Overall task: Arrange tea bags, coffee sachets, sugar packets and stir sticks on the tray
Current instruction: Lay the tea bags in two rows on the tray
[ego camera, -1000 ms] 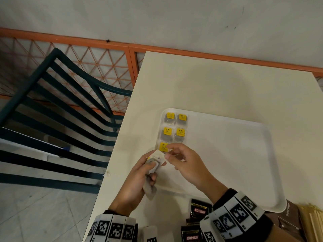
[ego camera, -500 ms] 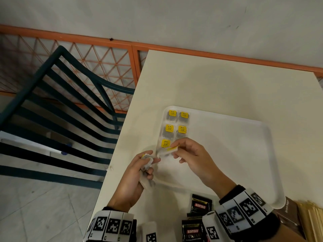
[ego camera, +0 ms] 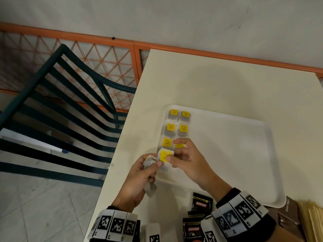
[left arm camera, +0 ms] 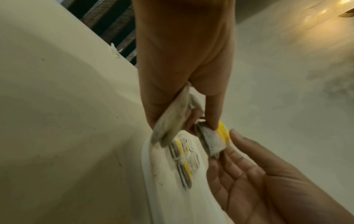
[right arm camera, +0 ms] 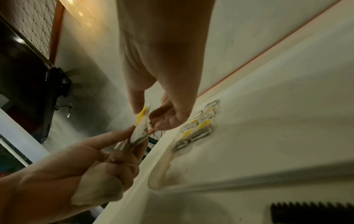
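A white tray (ego camera: 244, 154) lies on the cream table. Several tea bags with yellow tags (ego camera: 177, 123) lie in two columns at its left end; one of them (ego camera: 179, 145) is partly hidden under my right fingers. My left hand (ego camera: 153, 163) grips a bundle of tea bags (ego camera: 149, 189) over the tray's near left corner. My right hand (ego camera: 170, 157) pinches the yellow tag of the top tea bag (ego camera: 164, 155) of that bundle. The wrist views show this bag (left arm camera: 214, 139) (right arm camera: 141, 128) held between both hands, above the tray.
Black Kopiko coffee sachets (ego camera: 201, 204) lie on the table in front of the tray, between my wrists. A brown sugar packet (ego camera: 288, 212) and pale stir sticks (ego camera: 312, 222) are at the lower right. A dark green chair (ego camera: 70, 110) stands left of the table edge.
My right hand set a tea bag down in the third row, then came back to my left hand and took hold of another bag.
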A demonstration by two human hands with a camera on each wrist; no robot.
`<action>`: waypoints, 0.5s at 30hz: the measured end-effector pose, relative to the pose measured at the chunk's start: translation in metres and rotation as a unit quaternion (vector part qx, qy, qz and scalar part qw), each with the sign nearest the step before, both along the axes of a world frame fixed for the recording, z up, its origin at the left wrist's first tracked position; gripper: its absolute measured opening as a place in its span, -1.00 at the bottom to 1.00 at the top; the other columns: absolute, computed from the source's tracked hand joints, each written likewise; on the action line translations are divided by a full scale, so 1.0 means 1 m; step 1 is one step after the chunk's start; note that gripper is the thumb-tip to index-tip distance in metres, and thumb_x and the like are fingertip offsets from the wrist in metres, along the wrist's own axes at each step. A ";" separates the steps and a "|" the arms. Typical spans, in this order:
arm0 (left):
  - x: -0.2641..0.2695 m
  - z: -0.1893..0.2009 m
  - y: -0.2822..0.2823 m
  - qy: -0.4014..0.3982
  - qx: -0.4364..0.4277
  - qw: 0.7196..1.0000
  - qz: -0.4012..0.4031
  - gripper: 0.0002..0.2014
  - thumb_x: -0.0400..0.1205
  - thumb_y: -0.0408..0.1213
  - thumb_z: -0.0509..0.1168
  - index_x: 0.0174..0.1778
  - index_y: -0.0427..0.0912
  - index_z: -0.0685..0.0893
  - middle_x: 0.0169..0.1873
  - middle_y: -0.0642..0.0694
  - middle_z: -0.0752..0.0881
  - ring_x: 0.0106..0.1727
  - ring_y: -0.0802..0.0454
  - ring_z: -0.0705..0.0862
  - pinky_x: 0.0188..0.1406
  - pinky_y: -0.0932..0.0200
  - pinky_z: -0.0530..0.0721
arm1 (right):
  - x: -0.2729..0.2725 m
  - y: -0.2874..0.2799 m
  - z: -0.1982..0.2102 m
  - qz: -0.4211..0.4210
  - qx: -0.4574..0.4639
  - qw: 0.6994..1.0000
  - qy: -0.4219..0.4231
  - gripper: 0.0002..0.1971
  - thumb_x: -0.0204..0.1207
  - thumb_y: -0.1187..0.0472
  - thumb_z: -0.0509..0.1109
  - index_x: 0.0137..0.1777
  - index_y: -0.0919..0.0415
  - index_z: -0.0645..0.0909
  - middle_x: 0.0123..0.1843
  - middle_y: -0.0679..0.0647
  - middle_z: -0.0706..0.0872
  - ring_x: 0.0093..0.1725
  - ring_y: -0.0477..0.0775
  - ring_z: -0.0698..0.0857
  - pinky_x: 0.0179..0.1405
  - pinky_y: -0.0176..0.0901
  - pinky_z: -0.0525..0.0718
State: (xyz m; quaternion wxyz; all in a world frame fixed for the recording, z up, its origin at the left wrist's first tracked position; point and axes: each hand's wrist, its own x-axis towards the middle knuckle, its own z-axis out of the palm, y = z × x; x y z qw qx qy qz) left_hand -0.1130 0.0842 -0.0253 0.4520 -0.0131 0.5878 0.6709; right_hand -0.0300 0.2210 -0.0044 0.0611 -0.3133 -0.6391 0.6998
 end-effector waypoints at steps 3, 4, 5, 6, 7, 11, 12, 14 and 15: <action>-0.002 -0.003 -0.001 -0.013 0.001 0.999 0.044 -0.91 0.57 -0.45 0.30 -0.08 -0.20 0.61 -0.48 -0.07 0.44 -0.52 0.17 0.38 -0.58 0.36 0.40 | -0.001 -0.008 -0.004 0.017 -0.002 0.999 -0.034 -0.78 0.43 0.33 0.48 0.03 0.16 0.57 -0.17 0.11 0.74 -0.20 0.00 0.69 -0.16 -0.18 0.67; -0.002 -0.003 -0.001 -0.013 0.000 0.999 0.044 -0.92 0.57 -0.45 0.29 -0.09 -0.20 0.61 -0.47 -0.07 0.45 -0.52 0.18 0.38 -0.59 0.36 0.40 | -0.001 -0.011 -0.005 0.030 0.003 0.999 -0.044 -0.86 0.46 0.32 0.45 -0.03 0.18 0.60 -0.19 0.08 0.74 -0.21 -0.02 0.70 -0.19 -0.23 0.68; -0.002 -0.002 -0.001 -0.012 -0.002 0.999 0.039 -0.92 0.57 -0.44 0.29 -0.09 -0.20 0.61 -0.47 -0.07 0.46 -0.52 0.18 0.39 -0.59 0.36 0.39 | -0.002 -0.013 -0.006 0.033 0.001 0.998 -0.052 -0.93 0.48 0.32 0.42 -0.07 0.21 0.62 -0.22 0.07 0.73 -0.24 -0.04 0.71 -0.21 -0.27 0.69; -0.001 -0.001 0.000 -0.011 -0.006 0.999 0.034 -0.94 0.57 -0.43 0.30 -0.09 -0.20 0.61 -0.46 -0.06 0.47 -0.51 0.18 0.39 -0.58 0.36 0.39 | -0.003 -0.014 -0.008 0.028 -0.006 0.998 -0.058 -0.97 0.50 0.32 0.40 -0.10 0.22 0.63 -0.24 0.08 0.73 -0.28 -0.05 0.71 -0.25 -0.31 0.70; -0.001 -0.001 0.000 -0.013 -0.009 0.999 0.033 -0.96 0.58 -0.40 0.29 -0.10 -0.19 0.61 -0.43 -0.06 0.50 -0.51 0.17 0.39 -0.57 0.35 0.40 | -0.003 -0.015 -0.011 0.018 -0.012 0.998 -0.062 -0.97 0.51 0.34 0.38 -0.12 0.22 0.63 -0.26 0.08 0.72 -0.33 -0.08 0.71 -0.29 -0.35 0.70; -0.005 -0.002 -0.004 -0.058 -0.022 0.997 0.054 -0.90 0.64 -0.23 0.24 -0.07 -0.16 0.62 -0.29 -0.06 0.62 -0.48 0.11 0.40 -0.46 0.22 0.39 | -0.002 -0.014 -0.023 -0.022 -0.001 0.995 -0.098 -0.97 0.48 0.37 0.40 -0.11 0.28 0.61 -0.31 0.11 0.69 -0.45 -0.12 0.68 -0.43 -0.39 0.66; -0.007 -0.002 -0.006 -0.083 -0.026 0.994 0.061 -0.87 0.63 -0.18 0.23 -0.10 -0.14 0.63 -0.32 -0.06 0.59 -0.50 0.10 0.39 -0.44 0.19 0.36 | -0.001 -0.013 -0.026 -0.029 0.001 0.993 -0.111 -0.93 0.46 0.38 0.42 -0.09 0.29 0.59 -0.33 0.10 0.69 -0.45 -0.08 0.67 -0.44 -0.38 0.65; -0.010 -0.001 -0.009 -0.130 -0.013 0.988 0.086 -0.81 0.63 -0.13 0.19 -0.17 -0.15 0.63 -0.40 -0.07 0.50 -0.54 0.11 0.38 -0.47 0.23 0.35 | 0.002 -0.014 -0.032 -0.031 0.015 0.990 -0.134 -0.86 0.43 0.36 0.45 -0.13 0.23 0.53 -0.34 0.10 0.70 -0.42 -0.01 0.64 -0.38 -0.29 0.66; -0.011 -0.001 -0.010 -0.148 0.001 0.984 0.101 -0.78 0.63 -0.13 0.16 -0.16 -0.16 0.62 -0.42 -0.07 0.48 -0.54 0.12 0.38 -0.52 0.26 0.37 | 0.003 -0.014 -0.035 -0.026 0.032 0.989 -0.145 -0.83 0.42 0.34 0.46 -0.16 0.17 0.50 -0.33 0.13 0.72 -0.39 0.02 0.64 -0.30 -0.18 0.66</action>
